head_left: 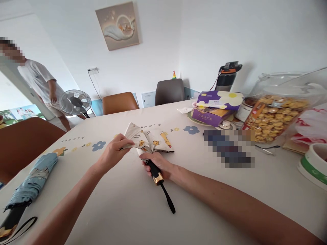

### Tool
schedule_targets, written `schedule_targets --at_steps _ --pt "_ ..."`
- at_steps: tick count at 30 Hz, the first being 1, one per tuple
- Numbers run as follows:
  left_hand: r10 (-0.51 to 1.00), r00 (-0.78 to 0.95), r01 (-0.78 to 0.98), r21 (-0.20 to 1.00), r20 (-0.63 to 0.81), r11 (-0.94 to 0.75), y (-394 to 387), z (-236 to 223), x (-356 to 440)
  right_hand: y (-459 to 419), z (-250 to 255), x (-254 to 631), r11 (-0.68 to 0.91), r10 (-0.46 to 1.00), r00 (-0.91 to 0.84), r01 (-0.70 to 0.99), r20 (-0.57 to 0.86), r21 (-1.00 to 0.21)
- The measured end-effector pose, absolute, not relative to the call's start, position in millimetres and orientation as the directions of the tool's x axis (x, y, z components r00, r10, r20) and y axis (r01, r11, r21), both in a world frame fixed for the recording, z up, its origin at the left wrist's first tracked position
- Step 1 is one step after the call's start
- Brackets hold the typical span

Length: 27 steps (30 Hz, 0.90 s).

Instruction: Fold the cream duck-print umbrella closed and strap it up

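Note:
A folding umbrella [162, 140] with white fabric and yellow cartoon prints is held above the middle of the table. My right hand [158, 165] wraps round its shaft at the top of the black, gold-trimmed handle, and a black wrist strap hangs from the end. With thumb and fingers, my left hand [119, 148] pinches a fold of the fabric at its left side. The canopy is collapsed, its panels partly loose and spread. To the left lies a second umbrella [35, 178], light blue and folded, with a black handle and strap.
The table [114, 211] has a cover printed with flowers. At the right stand purple boxes [206, 115], a clear jar of snacks [276, 115], a black bottle [226, 78] and a white-green roll [314, 166]. Chairs [120, 103], a fan [76, 102] and a person [42, 80] are beyond.

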State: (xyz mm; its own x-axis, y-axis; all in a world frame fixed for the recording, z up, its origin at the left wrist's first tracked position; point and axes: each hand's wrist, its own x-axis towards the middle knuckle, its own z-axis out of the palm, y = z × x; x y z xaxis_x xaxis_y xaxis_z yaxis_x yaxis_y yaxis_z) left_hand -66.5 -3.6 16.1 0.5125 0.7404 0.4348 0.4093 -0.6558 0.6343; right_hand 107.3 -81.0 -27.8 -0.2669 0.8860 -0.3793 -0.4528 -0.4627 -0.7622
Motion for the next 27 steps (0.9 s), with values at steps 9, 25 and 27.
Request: schedule_targets --at_steps 9,25,27 --pt "0.851 0.425 0.321 0.828 0.309 -0.461 4 11 -88 -83 -24 106 -0.468 0.882 -0.259 -0.404 -0.393 -0.786" --pt "0.727 0.674 0.524 0.610 0.129 -0.594 -10 -13 -117 -87 -30 112 -0.423 0.899 -0.267 -0.332 -0.346 -0.843" --pt "0.736 0.676 0.559 0.633 0.025 -0.535 -9 -7 -120 -89 -32 110 -0.386 0.914 -0.227 -0.237 -0.335 -0.892"
